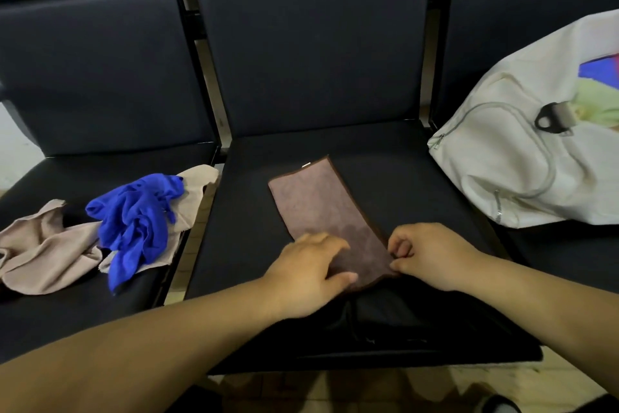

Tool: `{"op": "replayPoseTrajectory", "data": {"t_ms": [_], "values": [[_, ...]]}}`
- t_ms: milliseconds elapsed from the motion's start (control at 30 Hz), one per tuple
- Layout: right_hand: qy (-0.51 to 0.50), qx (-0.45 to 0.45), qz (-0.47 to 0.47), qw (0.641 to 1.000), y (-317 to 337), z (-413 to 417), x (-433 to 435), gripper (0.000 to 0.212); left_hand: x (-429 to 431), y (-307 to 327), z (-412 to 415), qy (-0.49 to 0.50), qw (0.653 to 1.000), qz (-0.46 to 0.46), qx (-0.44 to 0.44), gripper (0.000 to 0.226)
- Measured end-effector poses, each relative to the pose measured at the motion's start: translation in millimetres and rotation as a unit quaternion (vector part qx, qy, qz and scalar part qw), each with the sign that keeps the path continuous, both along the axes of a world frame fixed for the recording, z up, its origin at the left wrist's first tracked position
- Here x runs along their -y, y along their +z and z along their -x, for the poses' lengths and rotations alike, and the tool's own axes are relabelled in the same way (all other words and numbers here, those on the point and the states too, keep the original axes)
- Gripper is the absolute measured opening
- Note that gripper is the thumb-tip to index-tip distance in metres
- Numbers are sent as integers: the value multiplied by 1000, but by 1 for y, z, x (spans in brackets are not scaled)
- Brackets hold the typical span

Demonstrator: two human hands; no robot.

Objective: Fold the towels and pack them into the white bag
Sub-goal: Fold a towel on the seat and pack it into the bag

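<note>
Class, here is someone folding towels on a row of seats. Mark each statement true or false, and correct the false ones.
1. The brown towel lies on the middle seat. True.
2. The white bag sits on the left-hand seat. False: it sits on the right seat.
3. The blue towel is neatly folded. False: it lies crumpled on the beige towel.
4. The right hand pinches the brown towel's near corner. True.
5. The left hand holds the blue towel. False: it rests on the brown towel's near end.
</note>
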State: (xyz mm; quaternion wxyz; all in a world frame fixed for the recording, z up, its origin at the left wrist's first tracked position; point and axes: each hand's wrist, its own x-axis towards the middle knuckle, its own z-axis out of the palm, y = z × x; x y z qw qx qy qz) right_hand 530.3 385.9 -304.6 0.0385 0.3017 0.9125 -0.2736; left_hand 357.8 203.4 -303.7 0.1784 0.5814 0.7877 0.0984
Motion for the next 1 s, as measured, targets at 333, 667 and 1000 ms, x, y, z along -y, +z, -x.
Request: {"op": "replayPoseTrajectory", "data": {"t_ms": [333, 667, 1000], "values": [[-60, 24, -13, 998, 5, 6, 11, 20, 10, -13, -10, -7, 999, 37, 14, 59], [-96, 60, 40, 993, 4, 17, 14, 31, 14, -12, -7, -12, 1000, 24, 14, 60], [-133, -14, 65, 989, 2, 11, 8, 20, 18, -14, -3, -19, 1000, -22, 3, 59]]}}
